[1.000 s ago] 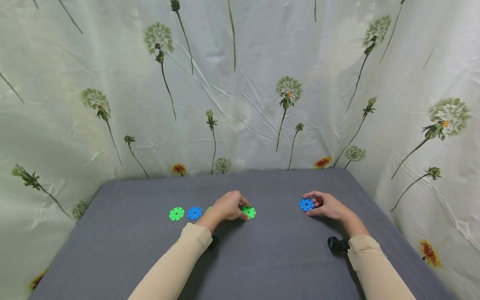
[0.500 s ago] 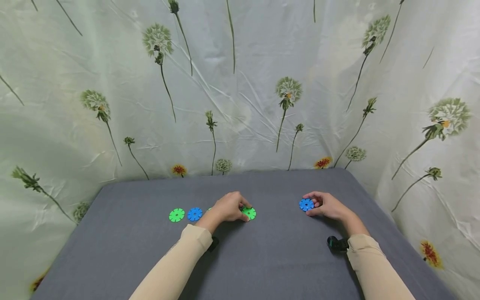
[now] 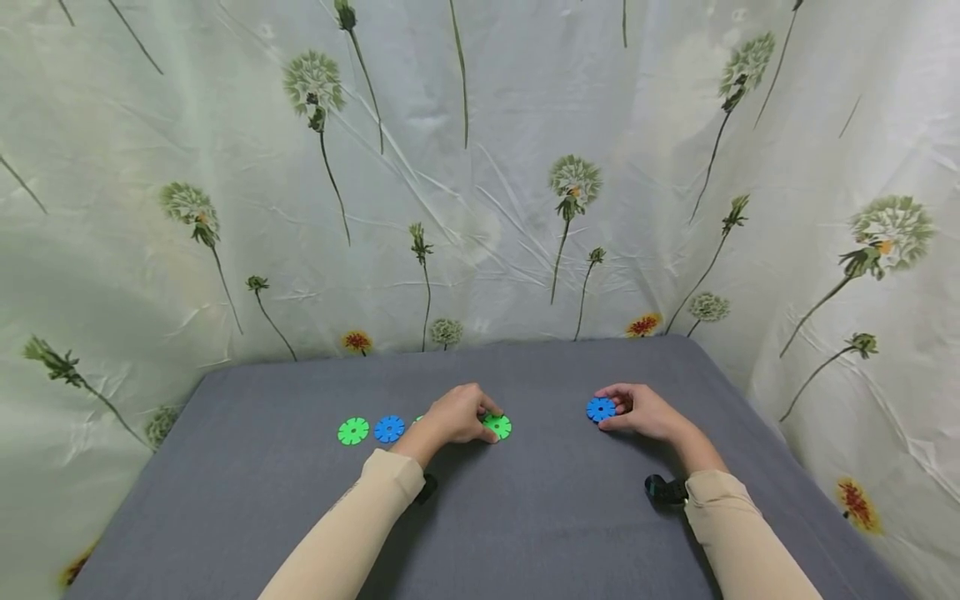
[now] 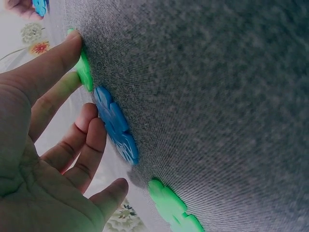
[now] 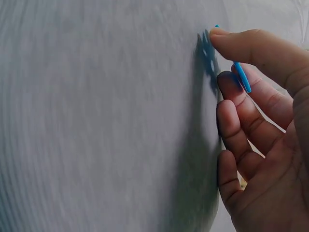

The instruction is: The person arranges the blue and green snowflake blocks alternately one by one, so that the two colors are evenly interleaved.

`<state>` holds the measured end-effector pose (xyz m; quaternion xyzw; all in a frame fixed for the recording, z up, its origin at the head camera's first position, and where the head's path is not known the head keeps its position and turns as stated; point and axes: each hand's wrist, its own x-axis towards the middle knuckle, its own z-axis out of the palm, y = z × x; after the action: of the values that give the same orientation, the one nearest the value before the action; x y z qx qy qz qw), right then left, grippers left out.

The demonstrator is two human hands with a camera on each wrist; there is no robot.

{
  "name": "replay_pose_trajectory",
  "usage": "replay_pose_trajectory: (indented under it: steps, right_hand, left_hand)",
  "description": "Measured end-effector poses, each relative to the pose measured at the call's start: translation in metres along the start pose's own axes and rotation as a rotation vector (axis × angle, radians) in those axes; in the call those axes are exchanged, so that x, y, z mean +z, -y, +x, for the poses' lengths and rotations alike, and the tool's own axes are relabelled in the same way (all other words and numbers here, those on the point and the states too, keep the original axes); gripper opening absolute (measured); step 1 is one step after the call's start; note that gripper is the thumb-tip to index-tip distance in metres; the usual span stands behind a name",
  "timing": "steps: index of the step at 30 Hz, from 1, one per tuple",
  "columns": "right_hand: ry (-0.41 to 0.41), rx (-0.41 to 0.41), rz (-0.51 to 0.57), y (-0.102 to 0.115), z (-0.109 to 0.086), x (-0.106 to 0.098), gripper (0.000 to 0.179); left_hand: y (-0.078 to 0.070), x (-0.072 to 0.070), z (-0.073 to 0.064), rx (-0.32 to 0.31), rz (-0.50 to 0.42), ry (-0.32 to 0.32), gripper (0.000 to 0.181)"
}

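My left hand (image 3: 452,414) pinches a green notched plastic disc (image 3: 499,427) between thumb and fingers; the disc lies on the grey cloth. In the left wrist view, a blue disc (image 4: 116,126) lies beside that hand's curled fingers, and another green disc (image 4: 175,208) is lower down. Both are largely hidden under the hand in the head view. To the right, my right hand (image 3: 647,412) pinches a blue notched disc (image 3: 601,409) by its edge. In the right wrist view this blue disc (image 5: 243,77) is edge-on, apart from the cloth, with its shadow beside it.
Left of my left arm a green disc (image 3: 353,431) and a blue disc (image 3: 389,429) lie side by side in a row. Grey cloth (image 3: 540,517) covers the table. Behind it hangs a pale curtain (image 3: 495,183) with dandelion prints.
My right hand has moved a little to the left with the blue disc in its pinch. The left hand stays in place on the green disc.
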<state>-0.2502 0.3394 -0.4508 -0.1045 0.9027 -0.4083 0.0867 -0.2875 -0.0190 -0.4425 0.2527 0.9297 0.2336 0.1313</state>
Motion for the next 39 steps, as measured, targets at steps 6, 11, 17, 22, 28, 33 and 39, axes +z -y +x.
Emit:
replay_pose_trajectory:
  steps: [6, 11, 17, 22, 28, 33, 39]
  right_hand:
    - [0.025, -0.033, -0.016, 0.010, 0.011, 0.014, 0.052]
    - [0.056, -0.058, -0.024, 0.025, 0.023, 0.033, 0.050]
    - [0.104, -0.083, -0.044, 0.040, 0.035, 0.056, 0.047]
    - [0.117, -0.095, -0.049, 0.044, 0.039, 0.062, 0.047]
    - [0.121, -0.134, -0.051, 0.045, 0.039, 0.064, 0.047]
    - [0.141, -0.127, -0.051, 0.045, 0.039, 0.067, 0.047]
    - [0.166, -0.119, -0.059, 0.048, 0.044, 0.068, 0.047]
  left_hand:
    - [0.000, -0.001, 0.001, -0.003, 0.005, 0.007, 0.039]
    - [0.005, -0.001, -0.002, -0.003, 0.008, 0.000, 0.039]
    - [0.009, 0.002, -0.003, -0.011, -0.019, -0.005, 0.038]
    - [0.006, 0.003, -0.001, -0.001, -0.008, -0.002, 0.038]
    - [0.002, 0.001, -0.001, 0.007, 0.002, -0.005, 0.038]
    - [0.003, 0.005, -0.002, 0.028, 0.007, -0.006, 0.037]
    - [0.006, 0.004, -0.001, 0.063, 0.032, -0.027, 0.037]
